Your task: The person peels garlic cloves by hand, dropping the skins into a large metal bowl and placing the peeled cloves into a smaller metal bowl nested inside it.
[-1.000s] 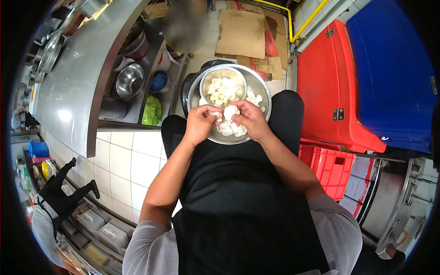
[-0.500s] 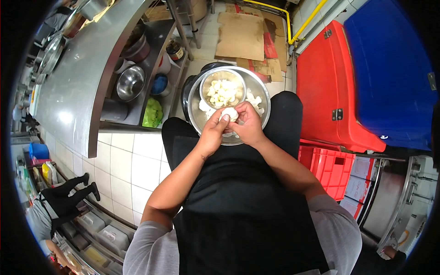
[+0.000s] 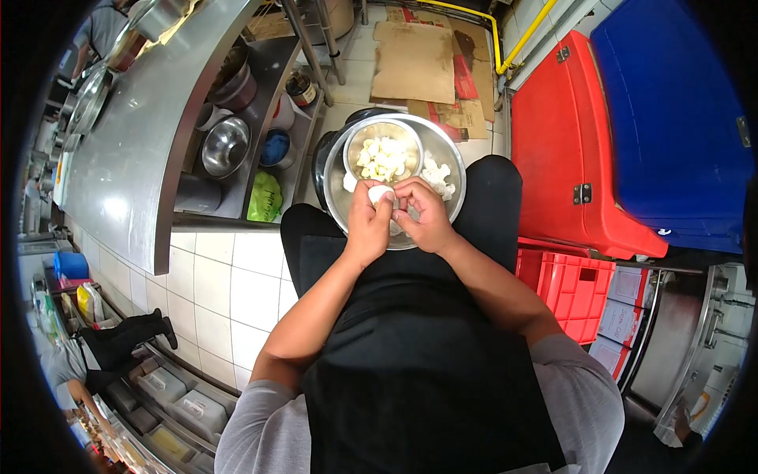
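A white garlic bulb is gripped in my left hand, thumb pressed against its side. Just to its right, my right hand has thumb and fingers curled together near the bulb; what is between them is too small to make out. Both hands are over the near part of a large steel bowl. Inside it, towards the far side, sits a smaller steel bowl holding pale peeled garlic cloves. More white garlic lies in the large bowl, right of the small one.
On my left stands a steel table with bowls and a green bag on its lower shelf. To the right are a red and blue chest and a red crate. Flattened cardboard covers the floor ahead. Other people are at far left.
My left hand has turned and shifted slightly left with the garlic bulb. My right fingers have come away from the bulb's top and curled beside it.
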The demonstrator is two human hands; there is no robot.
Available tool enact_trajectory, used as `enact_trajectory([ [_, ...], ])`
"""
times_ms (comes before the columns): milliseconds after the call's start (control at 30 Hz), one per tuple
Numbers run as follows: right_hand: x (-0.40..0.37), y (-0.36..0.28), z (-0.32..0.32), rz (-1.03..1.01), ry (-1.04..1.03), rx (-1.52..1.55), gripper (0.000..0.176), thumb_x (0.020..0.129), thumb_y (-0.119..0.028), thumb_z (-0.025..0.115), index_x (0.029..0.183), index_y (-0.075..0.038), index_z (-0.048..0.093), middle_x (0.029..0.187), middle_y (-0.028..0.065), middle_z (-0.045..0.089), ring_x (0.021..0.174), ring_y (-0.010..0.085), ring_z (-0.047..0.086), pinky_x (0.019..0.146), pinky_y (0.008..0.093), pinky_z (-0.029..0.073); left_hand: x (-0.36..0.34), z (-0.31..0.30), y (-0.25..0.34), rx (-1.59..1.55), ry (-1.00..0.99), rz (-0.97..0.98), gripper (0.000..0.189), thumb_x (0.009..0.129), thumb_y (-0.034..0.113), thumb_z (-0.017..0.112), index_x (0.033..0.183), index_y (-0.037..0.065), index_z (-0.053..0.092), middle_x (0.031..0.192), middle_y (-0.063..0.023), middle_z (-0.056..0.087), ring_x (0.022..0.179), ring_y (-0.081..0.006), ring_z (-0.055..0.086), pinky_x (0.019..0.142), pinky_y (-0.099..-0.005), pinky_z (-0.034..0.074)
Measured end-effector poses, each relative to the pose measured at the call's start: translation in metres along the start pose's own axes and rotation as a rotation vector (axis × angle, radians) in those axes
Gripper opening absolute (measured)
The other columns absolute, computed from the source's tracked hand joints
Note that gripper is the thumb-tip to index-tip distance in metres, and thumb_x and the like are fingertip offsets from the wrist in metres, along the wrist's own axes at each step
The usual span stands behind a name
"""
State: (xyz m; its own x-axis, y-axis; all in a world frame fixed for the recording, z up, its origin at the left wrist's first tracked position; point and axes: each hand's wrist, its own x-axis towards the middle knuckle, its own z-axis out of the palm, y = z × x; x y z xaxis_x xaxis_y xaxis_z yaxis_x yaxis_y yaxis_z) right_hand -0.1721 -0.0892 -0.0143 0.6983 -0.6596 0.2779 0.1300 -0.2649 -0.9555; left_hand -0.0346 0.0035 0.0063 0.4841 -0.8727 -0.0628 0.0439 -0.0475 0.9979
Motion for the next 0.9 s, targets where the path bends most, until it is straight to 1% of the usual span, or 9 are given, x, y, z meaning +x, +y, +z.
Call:
enact_trajectory([
  [133, -0.003, -0.002, 0.009, 0.102, 0.053, 0.416, 0.049, 0.090, 0.013, 0.075, 0.135, 0.000, 0.061, 0.119, 0.0090, 0.061, 0.105, 0.0148, 0.064, 0.089, 0.0302, 0.057, 0.003, -0.001, 0.003, -0.075, 0.014, -0.063, 0.019, 0.108, 0.018, 0.067, 0.115, 0.002, 0.059, 0.096, -0.0042, 0.069, 0.087, -0.0093, 0.062, 0.078, -0.0280, 0.052],
  [267, 0.001, -0.019, 0.006, 0.118, 0.029, 0.486, 0.058, 0.091, 0.014, 0.074, 0.146, 0.002, 0.059, 0.123, 0.0077, 0.059, 0.111, 0.0163, 0.065, 0.094, 0.0308, 0.058, 0.006, -0.008, 0.007, -0.070, -0.102, -0.110, 0.017, 0.107, 0.018, 0.071, 0.112, 0.003, 0.063, 0.096, -0.0036, 0.070, 0.087, -0.0080, 0.062, 0.078, -0.0264, 0.052],
  [333, 0.003, -0.010, 0.001, 0.068, -0.032, 0.294, 0.061, 0.091, 0.015, 0.073, 0.149, 0.001, 0.059, 0.126, 0.0072, 0.056, 0.117, 0.0181, 0.065, 0.101, 0.0317, 0.057, 0.008, -0.014, 0.005, -0.056, -0.153, -0.138, 0.015, 0.106, 0.017, 0.071, 0.110, 0.003, 0.065, 0.098, -0.0039, 0.071, 0.088, -0.0074, 0.063, 0.078, -0.0257, 0.052],
  [400, 0.006, -0.002, 0.000, 0.070, -0.033, 0.351, 0.060, 0.092, 0.015, 0.073, 0.148, 0.000, 0.060, 0.128, 0.0068, 0.055, 0.118, 0.0185, 0.065, 0.102, 0.0320, 0.057, 0.011, -0.025, -0.001, -0.563, -0.297, -0.351, 0.012, 0.106, 0.015, 0.071, 0.108, 0.004, 0.067, 0.101, -0.0030, 0.071, 0.091, -0.0067, 0.063, 0.079, -0.0253, 0.052],
  [500, 0.004, -0.008, 0.006, 0.099, -0.035, 0.420, 0.054, 0.093, 0.014, 0.072, 0.145, 0.000, 0.064, 0.127, 0.0065, 0.055, 0.120, 0.0187, 0.064, 0.101, 0.0319, 0.058, 0.008, -0.020, 0.002, -0.257, -0.227, -0.181, 0.013, 0.106, 0.014, 0.070, 0.114, 0.005, 0.064, 0.101, -0.0012, 0.069, 0.090, -0.0072, 0.063, 0.079, -0.0252, 0.052],
  [567, 0.003, -0.011, 0.005, 0.128, -0.030, 0.430, 0.050, 0.094, 0.013, 0.072, 0.142, 0.000, 0.066, 0.125, 0.0066, 0.055, 0.120, 0.0185, 0.064, 0.100, 0.0317, 0.058, 0.009, -0.018, 0.004, -0.224, -0.246, -0.199, 0.015, 0.106, 0.012, 0.069, 0.119, 0.006, 0.061, 0.100, -0.0002, 0.067, 0.089, -0.0077, 0.062, 0.079, -0.0256, 0.052],
  [667, 0.001, -0.001, -0.004, 0.014, -0.097, 0.138, 0.035, 0.096, 0.011, 0.072, 0.130, 0.002, 0.070, 0.121, 0.0069, 0.057, 0.109, 0.0161, 0.067, 0.087, 0.0296, 0.060, 0.008, -0.022, 0.010, -0.221, -0.303, -0.225, 0.022, 0.107, 0.011, 0.066, 0.125, 0.008, 0.055, 0.099, 0.0007, 0.066, 0.089, -0.0082, 0.062, 0.077, -0.0253, 0.050],
  [733, 0.001, 0.001, -0.006, 0.108, -0.095, 0.378, 0.020, 0.099, 0.008, 0.070, 0.118, 0.003, 0.072, 0.110, 0.0068, 0.063, 0.089, 0.0129, 0.069, 0.073, 0.0271, 0.058, 0.006, -0.029, 0.009, -0.252, -0.340, -0.234, 0.024, 0.107, 0.013, 0.065, 0.128, 0.009, 0.052, 0.099, 0.0006, 0.066, 0.089, -0.0082, 0.061, 0.075, -0.0247, 0.049],
  [900, 0.004, -0.003, -0.011, 0.329, -0.106, 0.435, 0.006, 0.105, -0.001, 0.067, 0.108, 0.002, 0.071, 0.091, 0.0052, 0.070, 0.071, 0.0100, 0.065, 0.066, 0.0254, 0.055, 0.003, -0.038, 0.001, -0.449, -0.420, -0.318, 0.028, 0.111, 0.026, 0.055, 0.134, 0.015, 0.045, 0.106, -0.0044, 0.067, 0.083, -0.0098, 0.059, 0.069, -0.0245, 0.043],
])
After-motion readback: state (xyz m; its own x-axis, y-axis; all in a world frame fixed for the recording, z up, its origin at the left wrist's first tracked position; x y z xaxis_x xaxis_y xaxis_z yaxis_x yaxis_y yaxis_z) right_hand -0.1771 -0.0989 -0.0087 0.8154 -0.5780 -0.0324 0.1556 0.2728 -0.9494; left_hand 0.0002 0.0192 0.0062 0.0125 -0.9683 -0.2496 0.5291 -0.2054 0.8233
